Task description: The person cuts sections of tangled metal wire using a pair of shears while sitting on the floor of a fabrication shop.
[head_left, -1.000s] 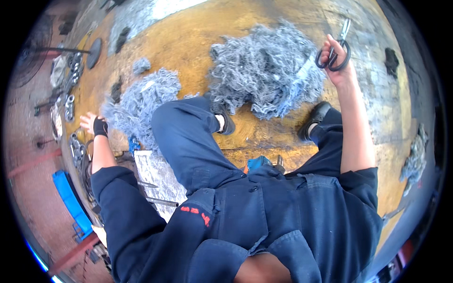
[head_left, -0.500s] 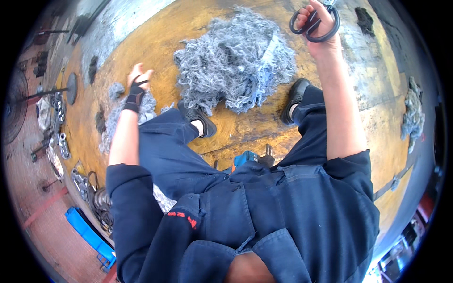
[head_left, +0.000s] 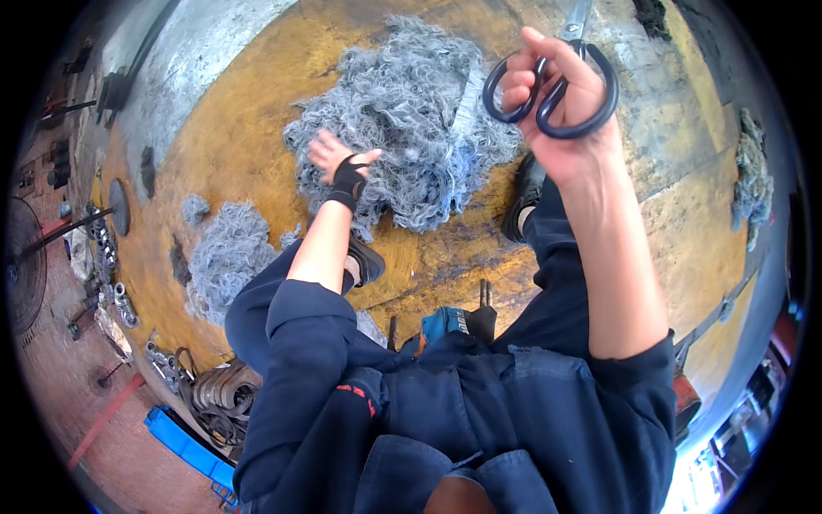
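Observation:
My right hand [head_left: 565, 94] is raised at the upper right, fingers curled through the dark loop handles of a pair of scissors [head_left: 613, 87] whose metal blades point away and run out of view. A large fluffy pile of grey-blue fibre [head_left: 411, 107] lies on the floor in front of my feet, with a pale blue strip of cloth-like material on its right side. Over the left part of this pile is my left hand [head_left: 334, 161], wearing a black wrist wrap [head_left: 348, 182]. Its fingers are spread and slightly blurred; whether they touch the fibre I cannot tell.
A smaller fibre heap [head_left: 229, 257] and a small tuft [head_left: 195, 209] lie left of my leg. Another clump [head_left: 752, 180] is at the far right. Metal parts [head_left: 224, 390] and a blue plastic object [head_left: 190, 445] stand at lower left. My shoes [head_left: 366, 261] flank the big pile.
My left hand has swung right, from beside the big pile to over its left part. My right hand, still holding the scissors, has come lower and nearer.

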{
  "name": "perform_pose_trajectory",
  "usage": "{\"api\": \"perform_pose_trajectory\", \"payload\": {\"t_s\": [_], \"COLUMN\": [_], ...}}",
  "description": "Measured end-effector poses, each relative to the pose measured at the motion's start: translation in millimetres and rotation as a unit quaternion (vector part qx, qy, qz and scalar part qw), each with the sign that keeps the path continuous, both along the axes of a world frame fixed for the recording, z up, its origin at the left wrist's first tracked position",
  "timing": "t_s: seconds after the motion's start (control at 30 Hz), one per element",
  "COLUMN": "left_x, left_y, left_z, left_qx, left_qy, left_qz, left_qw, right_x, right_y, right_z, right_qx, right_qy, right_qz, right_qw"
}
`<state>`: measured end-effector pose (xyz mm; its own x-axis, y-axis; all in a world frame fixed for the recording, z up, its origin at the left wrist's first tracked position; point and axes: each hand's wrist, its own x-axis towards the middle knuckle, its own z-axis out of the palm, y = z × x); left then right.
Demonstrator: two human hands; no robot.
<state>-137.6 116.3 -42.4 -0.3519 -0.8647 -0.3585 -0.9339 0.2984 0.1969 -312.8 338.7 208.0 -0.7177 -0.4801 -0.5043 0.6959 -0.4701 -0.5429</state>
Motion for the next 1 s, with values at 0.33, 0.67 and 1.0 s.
{"api": "perform_pose_trajectory", "payload": {"t_s": [0.33,0.67,1.0], "left_x": [77,37,-7], "left_y": [-33,-121,-76], "left_z": [-108,36,327], "left_qx": [0.164,0.096,0.239], "left_qy": [0.090,0.168,0.584], "left_qz": [0.141,-0.041,-0.052], "left_qw": [0.972,0.980,0.774], "right_x": [27,36,26], "right_y": [-13,-13,-25], "right_z": [-1,-2,-12], "right_qx": [0.068,0.151,0.248], "right_qy": [-0.056,0.139,0.311], "right_qz": [0.097,0.149,0.199], "right_qw": [0.991,0.967,0.896]}}
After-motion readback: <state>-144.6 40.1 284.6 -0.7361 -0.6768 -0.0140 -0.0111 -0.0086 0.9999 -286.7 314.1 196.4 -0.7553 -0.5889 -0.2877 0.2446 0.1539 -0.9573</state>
